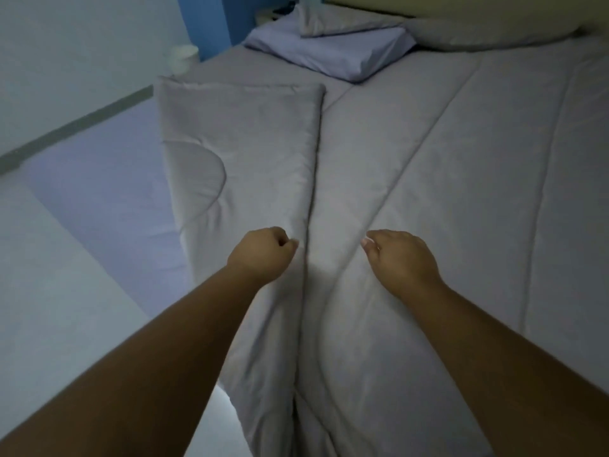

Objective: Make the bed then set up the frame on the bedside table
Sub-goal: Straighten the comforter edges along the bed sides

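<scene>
A grey quilted comforter (445,179) covers the bed. Its left side is folded back on itself into a long flap (240,143) lying along the bed's left edge. My left hand (260,253) is curled in a fist at the flap's inner edge and pinches the fabric there. To its right, my right hand (400,255) lies knuckles up on the comforter with its fingers curled down into the cloth, and creases run out from it. No picture frame is in view.
A lavender pillow (333,56) with a grey pillow (346,23) on top lies at the head, beside a long grey pillow (487,34). The lavender sheet (108,199) shows on the bed's left side. A white round object (183,57) stands by the blue wall (204,24).
</scene>
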### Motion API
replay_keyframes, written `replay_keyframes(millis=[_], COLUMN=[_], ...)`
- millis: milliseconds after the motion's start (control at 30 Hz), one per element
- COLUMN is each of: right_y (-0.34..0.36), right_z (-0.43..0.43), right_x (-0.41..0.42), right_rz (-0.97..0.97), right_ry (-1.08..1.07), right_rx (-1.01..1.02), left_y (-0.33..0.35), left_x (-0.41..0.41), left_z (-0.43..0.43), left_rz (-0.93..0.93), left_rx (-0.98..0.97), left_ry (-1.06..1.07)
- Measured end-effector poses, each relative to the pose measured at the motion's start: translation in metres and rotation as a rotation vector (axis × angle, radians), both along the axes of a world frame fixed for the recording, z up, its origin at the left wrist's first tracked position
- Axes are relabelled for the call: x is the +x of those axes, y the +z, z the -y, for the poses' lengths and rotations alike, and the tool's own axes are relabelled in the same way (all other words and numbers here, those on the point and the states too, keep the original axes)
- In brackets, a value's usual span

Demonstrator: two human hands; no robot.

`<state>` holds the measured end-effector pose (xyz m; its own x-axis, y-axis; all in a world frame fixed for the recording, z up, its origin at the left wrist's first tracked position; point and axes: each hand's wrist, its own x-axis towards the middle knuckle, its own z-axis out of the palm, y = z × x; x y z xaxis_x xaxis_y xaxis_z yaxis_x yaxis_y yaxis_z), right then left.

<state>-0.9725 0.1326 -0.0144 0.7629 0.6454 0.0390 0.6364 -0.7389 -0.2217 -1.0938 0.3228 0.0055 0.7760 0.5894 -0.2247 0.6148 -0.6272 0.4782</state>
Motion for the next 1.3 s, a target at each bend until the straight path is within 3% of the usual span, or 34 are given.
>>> replay_keyframes(millis=[333, 700, 833, 1033, 1300], right_y=[0.013, 0.003, -0.004, -0.034, -0.055], right_z=[-0.112, -0.238, -0.293, -0.388, -0.447], right_x=[0.055, 0.141, 0.177, 0.24, 0.321], right_rz=[0.015, 0.013, 0.026, -0.004, 0.096], right_ry=[-0.149, -0.231, -0.271, -0.506, -0.496], right_rx=[0.026, 0.023, 0.02, 0.1, 0.008], left_y=[0.02, 0.006, -0.009, -0.06, -0.088], left_x=[0.091, 0.194, 0.249, 0.309, 0.417], left_z=[-0.138, -0.255, -0.312, -0.397, -0.499], left_rz=[-0.053, -0.061, 0.0, 0.1, 0.21], left_rx=[0.192, 0.225, 0.198, 0.159, 0.224], left_ry=[-0.194, -0.287, -0.317, -0.45, -0.539])
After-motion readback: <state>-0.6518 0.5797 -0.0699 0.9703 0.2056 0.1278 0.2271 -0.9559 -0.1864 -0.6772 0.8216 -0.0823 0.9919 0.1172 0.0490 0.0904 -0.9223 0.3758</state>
